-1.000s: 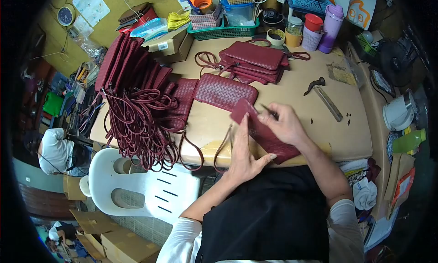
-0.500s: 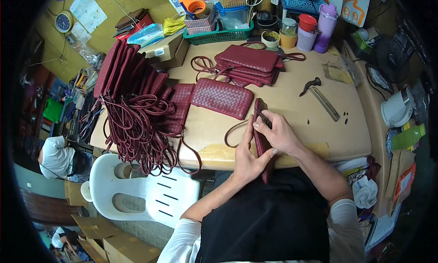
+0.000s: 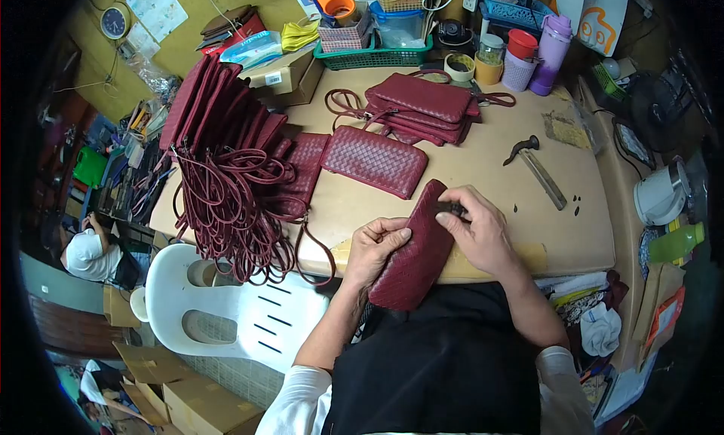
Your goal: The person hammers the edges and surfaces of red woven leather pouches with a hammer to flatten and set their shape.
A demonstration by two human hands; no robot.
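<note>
A dark red woven-leather wallet [image 3: 415, 261] is tilted over the table's front edge, its broad face toward me. My left hand [image 3: 375, 250] grips its left side, thumb on the face and fingers behind. Close to the upper right edge of the wallet, my right hand [image 3: 480, 228] pinches a small dark tool [image 3: 451, 208] whose kind I cannot make out. Another woven wallet [image 3: 375, 160] lies flat just beyond my hands. Behind it is a stack of similar wallets [image 3: 418, 103] with wrist straps.
Many red wallets [image 3: 204, 107] stand packed at the left, their straps [image 3: 234, 209] hanging over the edge. A hammer [image 3: 541, 175] lies at the right. Baskets [image 3: 377, 57] and a purple bottle [image 3: 552, 54] line the back. A white chair [image 3: 226, 303] stands left; a person [image 3: 94, 254] sits beyond.
The wallet has turned from edge-on to showing its broad face. My left hand has shifted left along with it, and my right hand has moved slightly right. The view has shifted a little.
</note>
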